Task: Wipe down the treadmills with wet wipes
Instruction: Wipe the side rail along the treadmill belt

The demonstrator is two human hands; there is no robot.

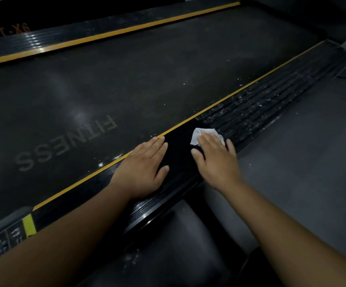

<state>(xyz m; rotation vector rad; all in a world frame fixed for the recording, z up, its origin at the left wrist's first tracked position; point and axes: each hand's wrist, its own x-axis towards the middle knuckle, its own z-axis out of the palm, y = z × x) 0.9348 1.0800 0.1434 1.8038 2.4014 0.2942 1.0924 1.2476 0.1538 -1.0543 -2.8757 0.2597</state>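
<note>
Fingers (210, 141) of my right hand (215, 162), held together, press the wet wipe (206, 132) onto the treadmill side rail (261, 104); left hand (145, 168) lies flat at nine o'clock; I'd push firmly toward the dusty one-o'clock stretch.

1. left hand (143, 166): bare, nails short and trimmed, thumbnail shows plainly.
2. right hand (213, 158): bare as well, thumbnail short; other nails too blurred to judge.
3. left forearm (64, 235): bare from wrist to frame edge; dim light, fine detail lost.
4. right forearm (282, 224): same, bare from wrist to frame edge.
5. dark rounded mass (178, 245) between the forearms: black, smooth, faint sheen; could be a knee in dark trousers, can't tell in this light.
</note>
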